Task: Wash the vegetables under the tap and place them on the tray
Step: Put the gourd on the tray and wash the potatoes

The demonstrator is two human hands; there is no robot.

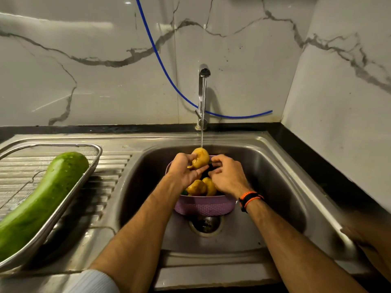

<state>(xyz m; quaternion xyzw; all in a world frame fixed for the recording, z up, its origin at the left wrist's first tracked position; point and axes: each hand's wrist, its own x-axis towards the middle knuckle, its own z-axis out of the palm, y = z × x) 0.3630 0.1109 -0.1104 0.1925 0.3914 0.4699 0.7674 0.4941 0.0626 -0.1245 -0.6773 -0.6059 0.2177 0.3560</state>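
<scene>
Water runs from the steel tap (203, 72) onto a yellow potato (200, 157). My left hand (183, 170) holds that potato from the left, over a purple basket (203, 206) in the sink. My right hand (227, 176) touches the potato's right side with its fingertips, fingers curled. Two more potatoes (202, 187) lie in the basket, with a bit of something green beside them. A long green gourd (40, 199) lies in the steel mesh tray (93, 163) on the drainboard at the left.
The steel sink (281, 187) has an open drain (206, 225) in front of the basket. A blue hose (160, 60) hangs along the marble wall behind the tap. A wall corner closes off the right side.
</scene>
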